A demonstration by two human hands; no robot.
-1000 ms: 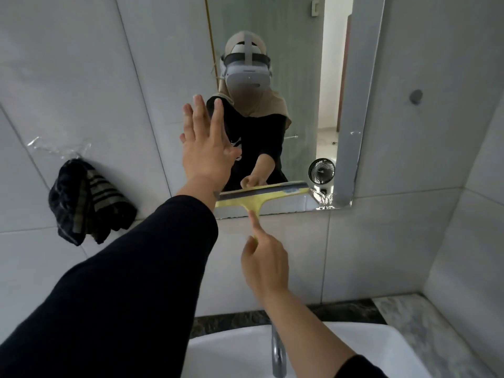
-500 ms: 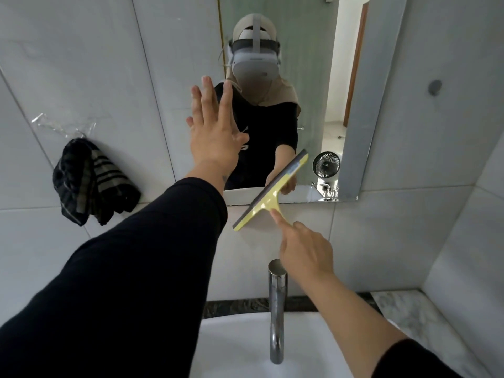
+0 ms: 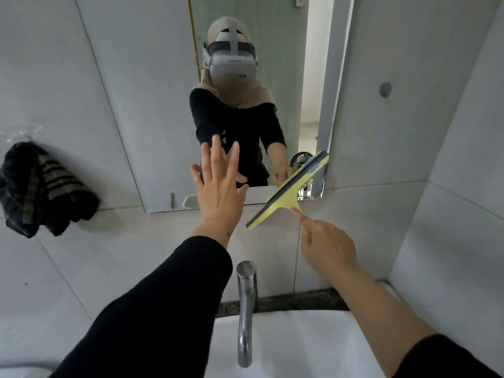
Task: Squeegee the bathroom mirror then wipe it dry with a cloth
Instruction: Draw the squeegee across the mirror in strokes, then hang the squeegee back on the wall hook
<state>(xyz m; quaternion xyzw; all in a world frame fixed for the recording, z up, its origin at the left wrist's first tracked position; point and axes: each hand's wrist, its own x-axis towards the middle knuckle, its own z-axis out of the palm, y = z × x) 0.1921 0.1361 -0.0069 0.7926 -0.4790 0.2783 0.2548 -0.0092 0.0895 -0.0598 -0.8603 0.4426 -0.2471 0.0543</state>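
Note:
The bathroom mirror (image 3: 152,110) hangs on the grey tiled wall above the basin. My right hand (image 3: 326,248) grips the handle of a yellow squeegee (image 3: 289,193), forefinger stretched along it. Its blade is tilted, upper end over the mirror's lower right corner, lower end on the tile below. My left hand (image 3: 219,186) is spread flat with fingers apart at the mirror's lower edge, holding nothing. A dark striped cloth (image 3: 45,190) hangs on the wall at the left.
A white basin (image 3: 305,347) with a chrome tap (image 3: 246,309) sits directly below my arms. A side wall (image 3: 463,186) closes in on the right. A small round fitting (image 3: 385,89) is on the tile right of the mirror.
The squeegee went from level along the mirror's bottom edge to tilted and shifted right to the lower right corner. My left hand slid down the glass to the mirror's bottom edge.

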